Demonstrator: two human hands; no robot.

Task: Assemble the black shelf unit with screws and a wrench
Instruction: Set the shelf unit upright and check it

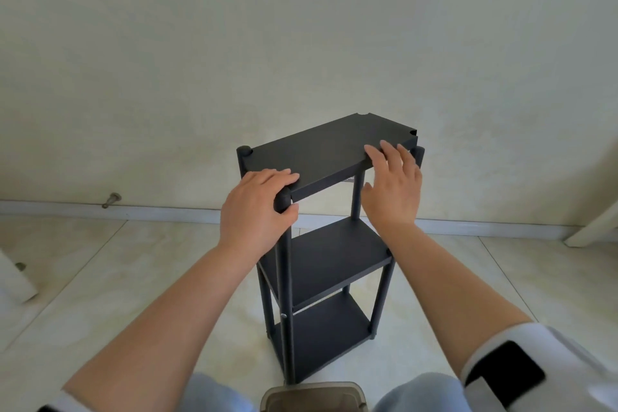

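Shelf unit (321, 264) stands on the tiled floor (100, 278) by the wall. Top board (317, 154) sits skewed, not seated yet. Left hand (255, 207) grips the near-left post (284, 261); right hand (393, 184) lies flat, fingers spread, on the board's right end. Next is probably squaring it onto the posts.

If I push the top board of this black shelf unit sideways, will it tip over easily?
Probably yes: the shelf unit looks tall and narrow on smooth floor tiles. The top board sits askew, likely loose, so it may slide first. The left hand gripping a post steadies it.
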